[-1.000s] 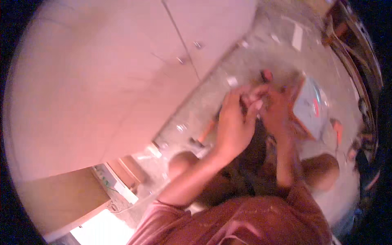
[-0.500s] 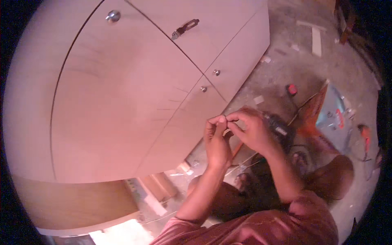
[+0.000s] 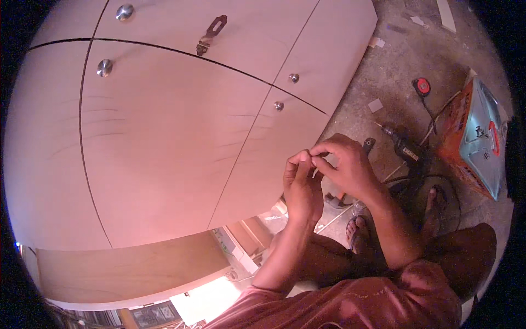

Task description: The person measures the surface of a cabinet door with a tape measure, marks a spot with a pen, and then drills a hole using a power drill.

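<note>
My left hand (image 3: 302,192) and my right hand (image 3: 346,167) meet at the fingertips in front of a pale cabinet (image 3: 164,159). Thumb and forefinger of each are pinched together. Whatever lies between them is too small to make out. On the cabinet front are round metal knobs, among them a large knob (image 3: 104,68) at the left and a small knob (image 3: 279,106) closest to my hands. A dark metal hasp (image 3: 212,34) is fixed above the long seam between the doors.
Right of my hands a corded power drill (image 3: 404,148) lies on the concrete floor (image 3: 383,71), near a red and black tape measure (image 3: 421,86). An orange box (image 3: 456,137) carries small hardware and a red item on its bluish top. A hammer (image 3: 338,200) lies below my hands.
The view has shifted, so more of the cabinet's left side and the drill show. My hands stay joined at the fingertips and appear slightly farther right in the picture.
</note>
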Demonstrator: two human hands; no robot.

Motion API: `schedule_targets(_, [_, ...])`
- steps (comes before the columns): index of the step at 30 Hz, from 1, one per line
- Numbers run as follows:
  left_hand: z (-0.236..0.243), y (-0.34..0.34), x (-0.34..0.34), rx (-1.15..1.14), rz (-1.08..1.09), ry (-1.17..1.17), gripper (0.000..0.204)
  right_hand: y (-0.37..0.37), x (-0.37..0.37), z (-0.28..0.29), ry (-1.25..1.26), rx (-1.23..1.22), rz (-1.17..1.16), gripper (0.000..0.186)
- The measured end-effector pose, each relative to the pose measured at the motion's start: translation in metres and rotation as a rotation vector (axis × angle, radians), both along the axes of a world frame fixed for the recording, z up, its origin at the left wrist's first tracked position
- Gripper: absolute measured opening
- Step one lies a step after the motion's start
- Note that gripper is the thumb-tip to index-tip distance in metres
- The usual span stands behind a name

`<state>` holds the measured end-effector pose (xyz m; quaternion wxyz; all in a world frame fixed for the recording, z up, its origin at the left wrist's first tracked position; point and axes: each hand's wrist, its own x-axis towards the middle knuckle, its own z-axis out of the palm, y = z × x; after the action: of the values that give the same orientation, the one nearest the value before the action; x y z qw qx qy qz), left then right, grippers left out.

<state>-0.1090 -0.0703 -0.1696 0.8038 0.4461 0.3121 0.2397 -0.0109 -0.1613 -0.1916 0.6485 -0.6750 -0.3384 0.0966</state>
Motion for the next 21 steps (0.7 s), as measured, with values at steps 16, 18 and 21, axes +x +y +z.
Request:
schedule_targets(16, [0.002,-0.017,0.019,-0.180,-0.090,-0.007,0.019,-0.189,0.032,-0.251,0.221,-1.014,-0.552,0.082])
schedule_targets(18, [0.002,-0.019,0.020,-0.176,-0.101,0.011,0.023,-0.198,0.028,-0.284,0.341,-1.019,-0.511,0.100])
schedule_targets(21, [0.001,-0.021,0.022,-0.202,-0.169,-0.029,0.022,-0.209,0.019,-0.326,0.375,-0.977,-0.599,0.102])
